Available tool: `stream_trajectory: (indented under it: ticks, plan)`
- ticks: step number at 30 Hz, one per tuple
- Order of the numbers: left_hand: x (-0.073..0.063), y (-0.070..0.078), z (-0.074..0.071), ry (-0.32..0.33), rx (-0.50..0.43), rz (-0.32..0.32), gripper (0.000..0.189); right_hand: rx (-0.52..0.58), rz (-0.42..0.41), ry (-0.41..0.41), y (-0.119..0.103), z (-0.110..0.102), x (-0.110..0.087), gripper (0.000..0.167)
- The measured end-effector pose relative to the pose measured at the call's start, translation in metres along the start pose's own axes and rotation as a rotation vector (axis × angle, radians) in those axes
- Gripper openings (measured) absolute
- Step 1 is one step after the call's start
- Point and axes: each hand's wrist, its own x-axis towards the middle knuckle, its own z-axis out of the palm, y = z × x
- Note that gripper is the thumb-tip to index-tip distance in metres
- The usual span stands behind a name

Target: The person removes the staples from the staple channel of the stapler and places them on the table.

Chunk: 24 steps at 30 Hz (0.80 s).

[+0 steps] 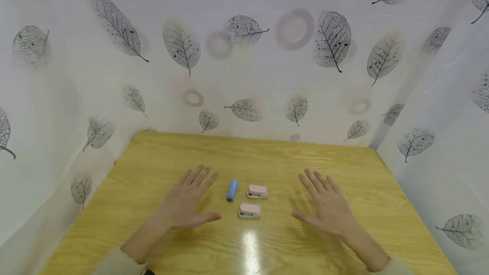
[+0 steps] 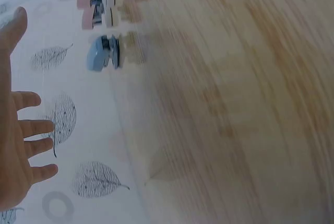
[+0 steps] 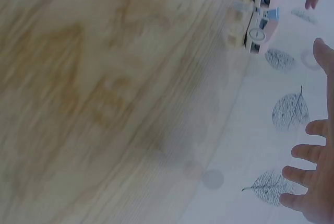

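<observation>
Three small objects lie on the wooden table between the hands. A blue mini stapler is on the left, lying lengthwise away from me. Beside it is one pink-and-white stapler-like device; a matching pink-and-white device lies closer to me. My left hand is held left of the blue stapler, fingers spread and touching none of them. To the right, my right hand also has straight, spread fingers and holds nothing. The left wrist view shows the blue stapler beyond the left thumb.
The yellow wood-grain table reaches back to a pale curtain printed with dark leaves, which also hangs on both sides. A bright light reflection falls on the table's near middle.
</observation>
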Motion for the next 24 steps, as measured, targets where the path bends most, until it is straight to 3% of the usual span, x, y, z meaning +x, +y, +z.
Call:
stream_trajectory:
  ticks: [8,16,24]
  plan:
    - [0.013,0.017,0.006,-0.040,-0.078,0.076,0.094,0.013,-0.107,-0.003,-0.024,0.006,0.011,0.095]
    - [0.026,0.030,0.017,-0.063,0.046,0.193,0.080,-0.006,-0.218,-0.015,-0.049,0.016,0.023,0.075]
    - [0.035,0.041,0.022,-0.098,0.121,0.247,0.072,-0.026,-0.313,-0.078,-0.063,0.025,0.036,0.064]
